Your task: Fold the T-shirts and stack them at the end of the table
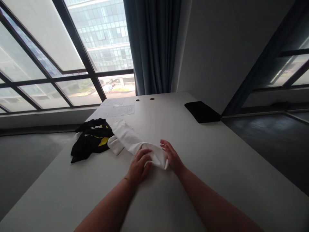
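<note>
A crumpled white garment (129, 137) stretches across the table, with a long sleeve-like or leg-like part running to the far left. Its exact kind cannot be told. Over the near end of it, my left hand (140, 166) is closed, with cloth between the curled fingers and the thumb. My right hand (172, 157) is at the cloth's right edge, fingers stretched out and apart; its thumb is mostly hidden. Against the garment's left side lies a bunched black cloth (90, 141) with yellow and white markings.
The white table (154, 112) carries printed papers (122, 110) at its far left and a flat black item (202, 112) near its right edge. Two round holes show at the far end. Beyond stand windows (106, 38) and a blue curtain (154, 48).
</note>
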`<action>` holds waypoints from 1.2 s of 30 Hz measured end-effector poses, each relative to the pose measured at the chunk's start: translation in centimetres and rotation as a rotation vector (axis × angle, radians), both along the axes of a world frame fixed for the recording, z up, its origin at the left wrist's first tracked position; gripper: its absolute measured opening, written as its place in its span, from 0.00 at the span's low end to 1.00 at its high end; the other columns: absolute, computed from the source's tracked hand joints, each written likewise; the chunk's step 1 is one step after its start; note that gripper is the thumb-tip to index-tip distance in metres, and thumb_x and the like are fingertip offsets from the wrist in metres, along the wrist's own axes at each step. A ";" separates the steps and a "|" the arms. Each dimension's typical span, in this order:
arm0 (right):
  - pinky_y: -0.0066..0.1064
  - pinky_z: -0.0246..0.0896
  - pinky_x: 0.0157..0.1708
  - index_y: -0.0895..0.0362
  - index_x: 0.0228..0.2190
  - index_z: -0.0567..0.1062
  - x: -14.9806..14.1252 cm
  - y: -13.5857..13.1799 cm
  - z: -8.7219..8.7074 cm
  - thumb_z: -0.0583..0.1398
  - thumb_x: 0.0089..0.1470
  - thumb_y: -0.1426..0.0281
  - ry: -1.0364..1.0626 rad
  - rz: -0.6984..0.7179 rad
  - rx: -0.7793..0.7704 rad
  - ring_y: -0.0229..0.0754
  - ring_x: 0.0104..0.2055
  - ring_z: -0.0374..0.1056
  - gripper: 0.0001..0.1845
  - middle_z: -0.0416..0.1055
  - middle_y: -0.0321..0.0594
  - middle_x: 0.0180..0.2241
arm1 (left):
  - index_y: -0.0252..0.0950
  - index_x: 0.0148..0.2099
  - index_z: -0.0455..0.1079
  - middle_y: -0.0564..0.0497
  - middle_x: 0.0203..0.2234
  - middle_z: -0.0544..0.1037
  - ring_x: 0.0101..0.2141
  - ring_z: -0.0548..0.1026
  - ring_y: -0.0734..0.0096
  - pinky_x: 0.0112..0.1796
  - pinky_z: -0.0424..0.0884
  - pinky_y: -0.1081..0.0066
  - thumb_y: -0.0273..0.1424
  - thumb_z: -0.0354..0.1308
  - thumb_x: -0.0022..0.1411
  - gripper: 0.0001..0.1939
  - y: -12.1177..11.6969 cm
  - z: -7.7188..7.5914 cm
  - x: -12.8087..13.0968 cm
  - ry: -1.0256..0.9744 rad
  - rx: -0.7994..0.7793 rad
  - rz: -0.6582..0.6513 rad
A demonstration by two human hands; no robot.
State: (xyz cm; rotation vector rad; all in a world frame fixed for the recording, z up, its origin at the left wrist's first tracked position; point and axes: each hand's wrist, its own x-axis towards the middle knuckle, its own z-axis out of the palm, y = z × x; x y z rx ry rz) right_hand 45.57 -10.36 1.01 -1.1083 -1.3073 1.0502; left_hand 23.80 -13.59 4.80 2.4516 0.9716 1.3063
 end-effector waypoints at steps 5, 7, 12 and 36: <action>0.41 0.65 0.57 0.53 0.58 0.70 -0.5 -0.8 1.2 0.59 0.61 0.49 -0.061 0.219 -0.041 0.50 0.55 0.71 0.31 0.74 0.46 0.56 | 0.39 0.57 0.71 0.39 0.65 0.65 0.64 0.65 0.53 0.61 0.65 0.52 0.42 0.47 0.75 0.19 2.1 -1.2 -2.1 -0.001 -0.069 0.259; 0.37 0.67 0.51 0.54 0.55 0.73 -0.7 -1.2 1.9 0.62 0.59 0.52 -0.191 0.274 -0.023 0.48 0.50 0.73 0.28 0.77 0.43 0.50 | 0.40 0.63 0.68 0.39 0.67 0.64 0.67 0.62 0.51 0.65 0.58 0.48 0.40 0.51 0.72 0.21 3.8 -2.3 -3.0 0.027 -0.161 0.499; 0.28 0.61 0.35 0.56 0.31 0.77 -1.0 -1.9 2.8 0.62 0.59 0.56 -0.443 0.314 0.006 0.41 0.34 0.67 0.16 0.74 0.35 0.30 | 0.38 0.69 0.63 0.37 0.68 0.64 0.69 0.60 0.48 0.68 0.50 0.43 0.37 0.54 0.70 0.28 6.8 -4.8 -4.2 0.179 -0.415 0.661; 0.47 0.53 0.66 0.51 0.53 0.78 5.3 2.1 2.7 0.57 0.64 0.59 -0.855 0.003 0.379 0.55 0.63 0.62 0.21 0.69 0.47 0.59 | 0.44 0.73 0.61 0.39 0.72 0.58 0.70 0.56 0.41 0.67 0.54 0.42 0.33 0.63 0.61 0.38 6.4 -4.4 -4.2 0.283 -0.425 0.680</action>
